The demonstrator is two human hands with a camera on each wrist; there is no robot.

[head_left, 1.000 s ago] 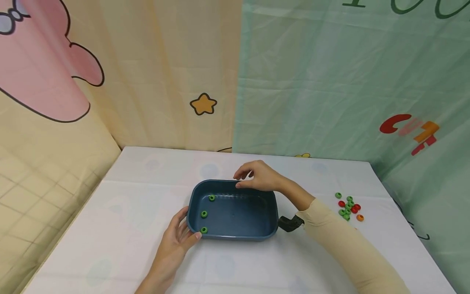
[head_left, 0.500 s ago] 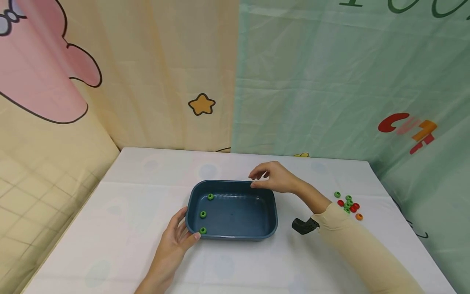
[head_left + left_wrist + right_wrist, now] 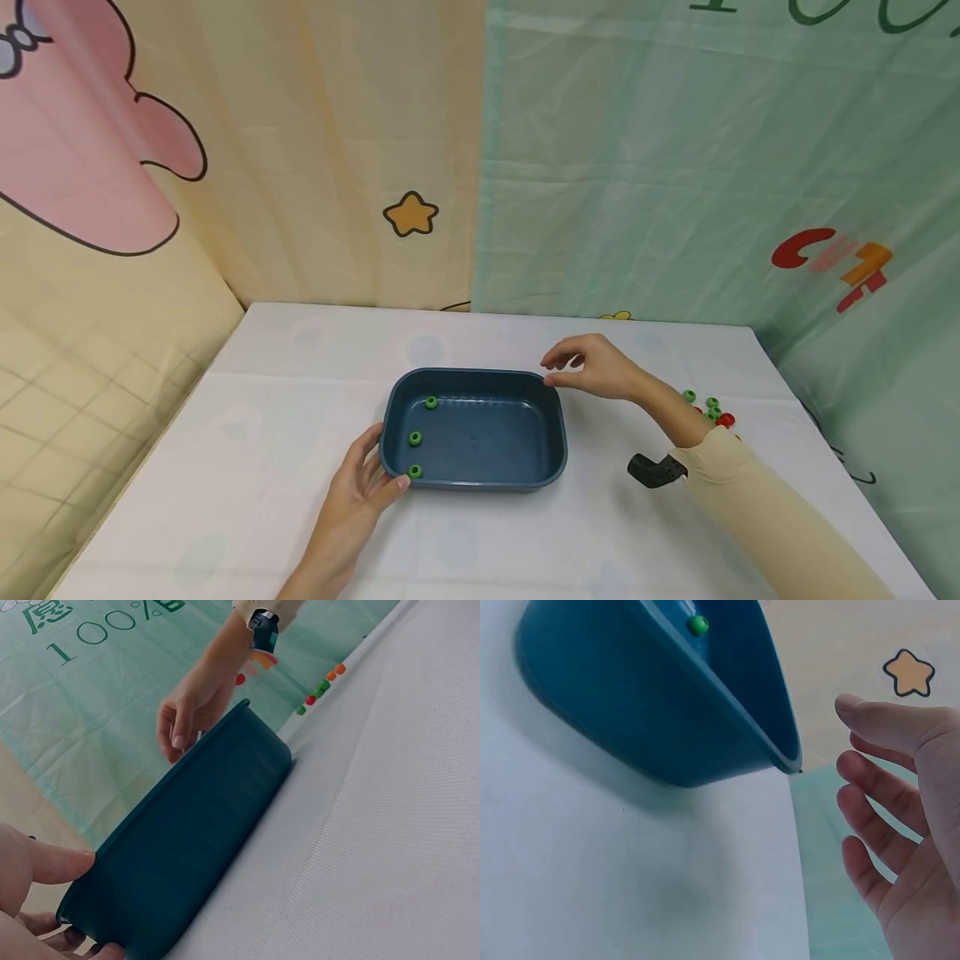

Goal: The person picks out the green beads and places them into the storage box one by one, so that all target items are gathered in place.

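Green beads (image 3: 416, 438), 3 in blue tray (image 3: 480, 450): likely light, slippery; pinch sides. Left hand (image 3: 358, 500) gripping tray corner; right hand (image 3: 596, 367), fingers loosely curled, empty.

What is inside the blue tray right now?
The blue tray holds three green beads, spaced in a row along its left side. The near rim covers the inner wall below it, so anything tight against that can't be seen.

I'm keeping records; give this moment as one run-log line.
left hand: grips blue tub | right hand: empty, near tub | green beads: three in tub
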